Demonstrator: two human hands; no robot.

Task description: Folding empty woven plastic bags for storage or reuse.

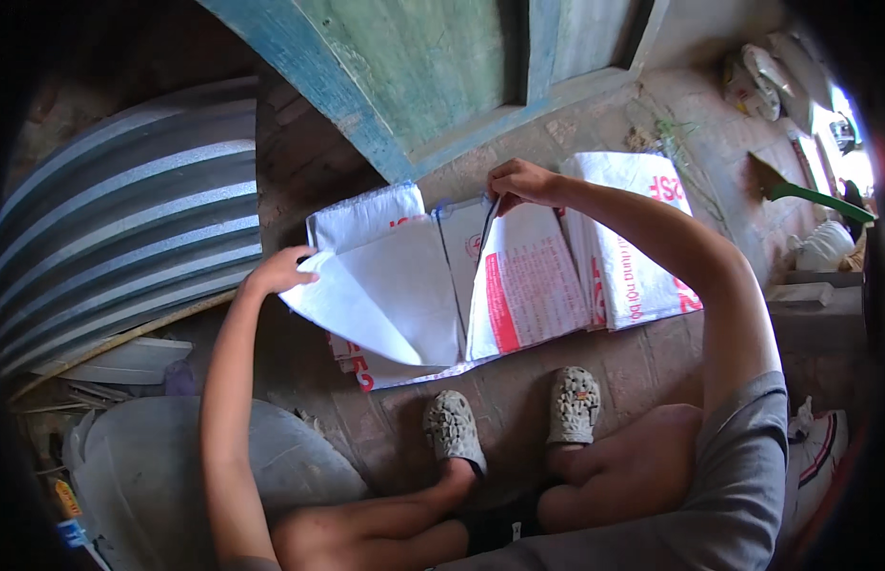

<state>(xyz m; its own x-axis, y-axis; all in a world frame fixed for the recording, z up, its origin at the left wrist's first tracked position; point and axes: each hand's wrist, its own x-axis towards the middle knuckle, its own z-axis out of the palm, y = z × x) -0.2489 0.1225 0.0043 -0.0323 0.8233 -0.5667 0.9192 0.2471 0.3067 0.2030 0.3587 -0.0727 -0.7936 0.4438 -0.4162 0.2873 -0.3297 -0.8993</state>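
Note:
Several flat white woven sacks with red print lie in overlapping stacks on the brick floor in front of my feet. At the left, my left hand [284,270] pinches the outer edge of a plain white sack [395,276], whose near corner curls up. My right hand [524,184] is closed on the top edge of a red-printed sack [533,285] in the middle, lifting that edge into a fold. Further right, under my right forearm, rests another stack of white sacks [642,285].
Corrugated metal sheeting [128,219] stands at the left, above a grey rounded sheet [195,466]. A blue-green wooden door [414,76] is beyond the sacks. A green-handled tool [814,193] and bundled bags [761,81] lie at the far right. My clogs [453,426] are close to the sacks.

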